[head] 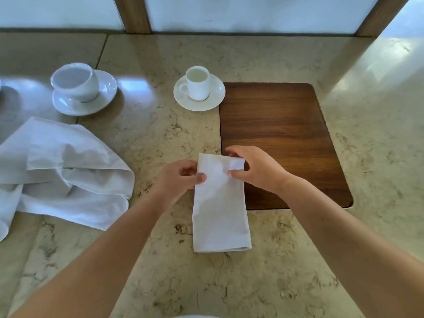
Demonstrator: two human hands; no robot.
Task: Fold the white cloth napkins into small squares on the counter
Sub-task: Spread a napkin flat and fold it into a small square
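Place: I read this as a café or dining service counter.
Evidence: polished marble countertop (160, 138), two white cups on saucers (199, 92) in the upper left, inset wooden board (275, 134) centre right.

A polished beige marble counter (160, 138) with brown veining fills the view, its slabs meeting at a thin seam on the left. A dark wooden panel (277, 138) with rounded corners is set flush into the counter. Beyond the panel, frosted glass panes (252, 12) stand behind the counter, divided by brown wooden posts (134, 14). Pale daylight from the panes glares off the stone.
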